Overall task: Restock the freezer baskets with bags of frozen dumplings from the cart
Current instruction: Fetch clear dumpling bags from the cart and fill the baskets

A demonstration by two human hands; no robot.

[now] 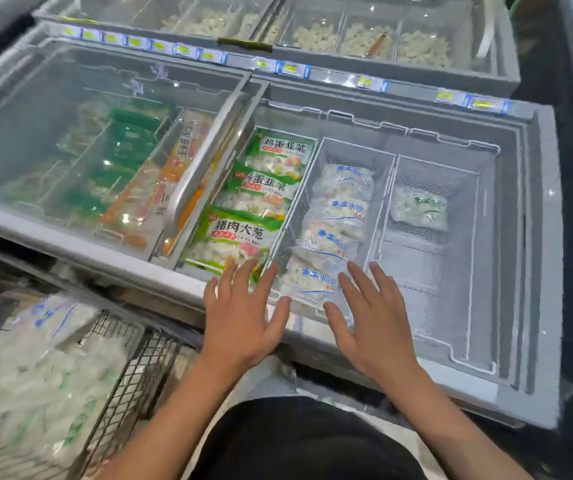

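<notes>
While both hands hover at the near edge of the open chest freezer, the scene reads as follows.

Left hand: the left hand [243,317] is spread flat with straight fingers and grips nothing; its fingertips reach over the nearest green bag and the wire wall between two baskets.

Right hand: the right hand [371,320] is likewise flat and holds nothing, fingers splayed over the near rim of the middle basket, just beside the nearest blue-print bag.

Middle basket: the white wire middle basket [378,216] holds a row of four clear dumpling bags with blue print [340,216], overlapping from far end to near end.

Right basket: the right basket [465,271] holds one clear dumpling bag with green print [420,207] at its far end.

Left basket: three green-labelled dumpling bags [260,195] lie in a row just left of the middle basket.

Freezer: the grey chest freezer [537,258] has its sliding glass lid [87,133] pushed over the left half, with green and orange packets blurred beneath it.

Cart: the wire cart [139,362] stands at lower left, against the freezer front, piled with clear bags of dumplings [42,382].

Behind: a second freezer [499,67] shows compartments of loose pale food under glass.
</notes>
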